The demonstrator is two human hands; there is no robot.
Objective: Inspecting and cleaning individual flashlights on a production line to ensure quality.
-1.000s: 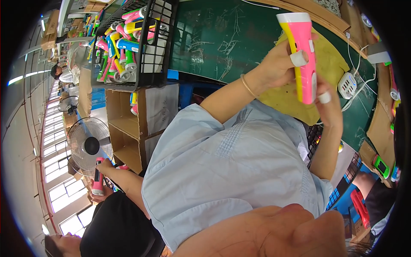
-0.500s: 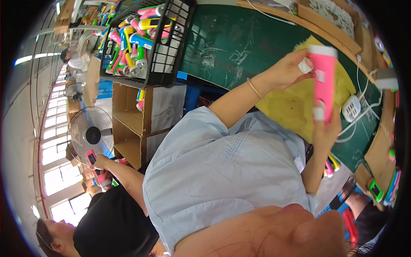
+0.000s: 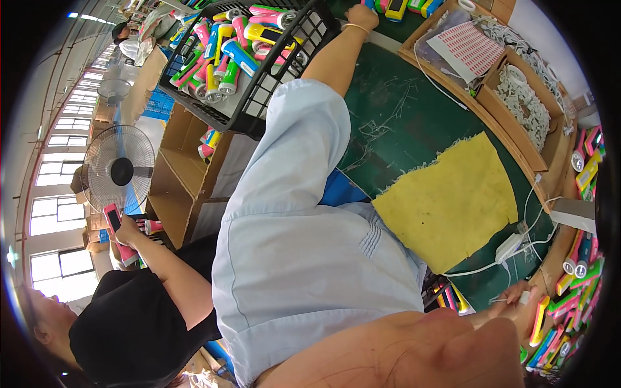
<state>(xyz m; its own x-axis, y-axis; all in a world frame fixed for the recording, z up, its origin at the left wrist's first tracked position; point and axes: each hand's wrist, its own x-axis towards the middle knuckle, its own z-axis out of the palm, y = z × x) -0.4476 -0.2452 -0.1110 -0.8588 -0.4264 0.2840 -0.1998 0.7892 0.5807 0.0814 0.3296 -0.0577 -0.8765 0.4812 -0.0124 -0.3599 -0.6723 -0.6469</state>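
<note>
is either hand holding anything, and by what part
Cannot be told for either: the left hand is at a blue flashlight, its grip hidden; the right hand is beside a thin white cable.

The tabletop (image 3: 388, 77) is dark green, streaked with pale scratches; the cloth (image 3: 453, 200) on it is plain yellow. The grid-patterned black basket (image 3: 236, 118) holds torches (image 3: 240, 58) in pink, yellow, blue and green. Red rows pattern a white sheet (image 3: 467, 50). The person's shirt (image 3: 304, 258) is pale blue. The cropped torches (image 3: 396, 9) at the top edge seem mostly yellow and blue.
</note>
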